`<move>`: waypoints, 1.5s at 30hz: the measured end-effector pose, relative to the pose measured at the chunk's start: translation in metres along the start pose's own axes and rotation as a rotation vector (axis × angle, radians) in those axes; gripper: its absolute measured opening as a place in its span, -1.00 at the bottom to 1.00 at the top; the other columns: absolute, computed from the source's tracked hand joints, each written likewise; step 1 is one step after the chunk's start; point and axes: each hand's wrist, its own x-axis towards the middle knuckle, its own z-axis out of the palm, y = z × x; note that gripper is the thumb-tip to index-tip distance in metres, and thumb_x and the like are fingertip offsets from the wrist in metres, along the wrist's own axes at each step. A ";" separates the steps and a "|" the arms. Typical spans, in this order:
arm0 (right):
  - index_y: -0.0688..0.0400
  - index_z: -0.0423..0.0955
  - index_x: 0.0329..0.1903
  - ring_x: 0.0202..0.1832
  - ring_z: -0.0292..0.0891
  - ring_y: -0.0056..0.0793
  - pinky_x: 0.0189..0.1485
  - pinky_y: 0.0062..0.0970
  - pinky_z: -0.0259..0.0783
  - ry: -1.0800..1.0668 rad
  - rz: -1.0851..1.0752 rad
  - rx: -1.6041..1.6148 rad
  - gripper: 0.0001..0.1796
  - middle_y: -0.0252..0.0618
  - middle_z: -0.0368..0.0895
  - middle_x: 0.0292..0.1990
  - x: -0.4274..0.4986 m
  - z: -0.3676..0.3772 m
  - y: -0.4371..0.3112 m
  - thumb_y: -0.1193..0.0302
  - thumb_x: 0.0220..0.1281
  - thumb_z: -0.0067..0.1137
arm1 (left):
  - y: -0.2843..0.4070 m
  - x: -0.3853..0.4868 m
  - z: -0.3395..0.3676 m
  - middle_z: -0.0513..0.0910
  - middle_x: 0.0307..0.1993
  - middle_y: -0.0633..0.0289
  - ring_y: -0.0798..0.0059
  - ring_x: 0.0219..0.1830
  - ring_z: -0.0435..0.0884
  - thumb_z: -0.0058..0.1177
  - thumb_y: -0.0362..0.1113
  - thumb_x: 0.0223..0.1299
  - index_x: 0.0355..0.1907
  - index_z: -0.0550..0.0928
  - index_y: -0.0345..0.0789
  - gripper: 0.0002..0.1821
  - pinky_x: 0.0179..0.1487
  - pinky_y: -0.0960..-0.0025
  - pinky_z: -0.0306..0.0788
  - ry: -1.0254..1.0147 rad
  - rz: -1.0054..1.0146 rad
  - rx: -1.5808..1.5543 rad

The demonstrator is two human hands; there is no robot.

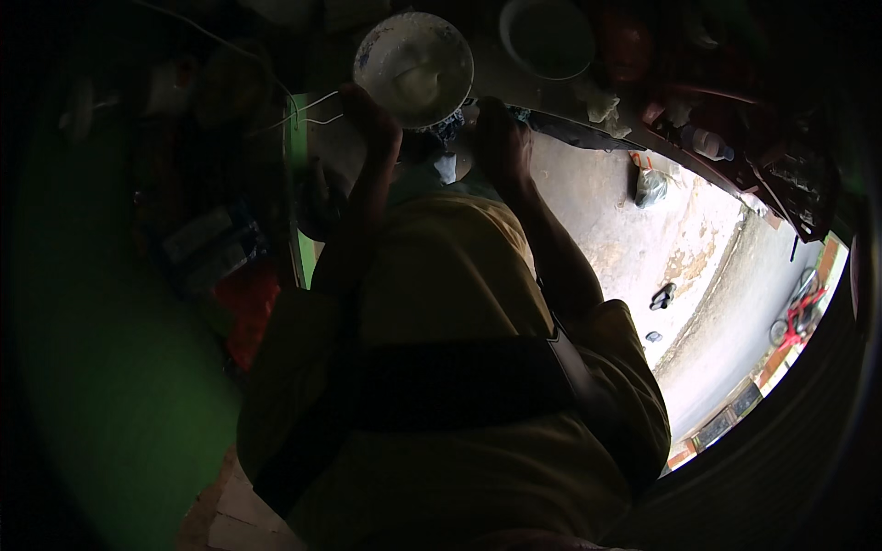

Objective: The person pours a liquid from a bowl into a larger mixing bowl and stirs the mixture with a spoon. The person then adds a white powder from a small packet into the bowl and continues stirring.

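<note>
A white bowl [446, 58] with dark patterned marks on its inner wall is at the top middle of the view. In its bottom lies a pale, smooth mass [417, 82], perhaps dough or batter. My left hand [375, 127] is at the bowl's lower left rim and appears to grip it. To the right of the bowl, apart from it, my right hand [503, 138] is in deep shade with its fingers curled. Whether it holds anything cannot be made out. Patterned cloth [449, 127] shows just below the bowl.
A second round bowl [548, 38] stands at the upper right, near a crumpled pale bag or cloth [603, 110]. A plastic bottle [710, 144] lies farther right. On the floor are a tied plastic bag [650, 187] and footwear [663, 296]. Thin white wires [320, 107] hang left of my hand.
</note>
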 end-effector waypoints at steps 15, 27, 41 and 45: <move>0.18 0.47 -0.35 -0.28 0.58 -0.01 -0.08 -0.09 0.49 -0.081 -0.167 -0.154 -0.95 -0.05 0.54 -0.38 -0.004 -0.008 0.005 0.51 0.14 0.02 | -0.007 0.000 -0.006 0.17 0.43 -0.30 -0.12 0.50 0.11 -0.48 -0.27 0.58 0.43 0.18 -0.56 -0.47 0.57 0.05 -0.09 -0.121 0.045 0.084; 0.21 0.49 -0.30 -0.14 0.49 0.04 0.12 -0.02 0.33 -0.089 -0.199 -0.150 -0.87 0.01 0.55 -0.32 -0.020 0.002 0.015 0.53 0.04 0.04 | 0.055 0.023 -0.023 0.24 0.38 -0.31 -0.10 0.44 0.20 -0.49 -0.21 0.59 0.38 0.24 -0.55 -0.47 0.52 0.04 0.02 -0.246 -0.313 -0.130; 0.11 0.53 -0.30 -0.29 0.56 -0.21 -0.11 -0.22 0.43 -0.059 -0.298 -0.170 -0.89 -0.18 0.59 -0.34 -0.009 0.015 0.038 0.45 0.10 0.07 | 0.040 0.014 -0.027 0.19 0.42 -0.30 -0.16 0.49 0.11 -0.46 -0.32 0.54 0.41 0.19 -0.56 -0.49 0.57 0.03 -0.09 -0.334 -0.144 0.123; 0.12 0.53 -0.28 -0.33 0.57 -0.16 -0.17 -0.19 0.48 -0.051 -0.301 -0.269 -0.90 -0.16 0.59 -0.31 -0.012 -0.001 0.018 0.46 0.13 0.09 | 0.041 0.014 -0.024 0.13 0.44 -0.31 -0.14 0.51 0.07 -0.47 -0.30 0.55 0.43 0.15 -0.57 -0.47 0.57 0.04 -0.10 -0.300 -0.242 -0.018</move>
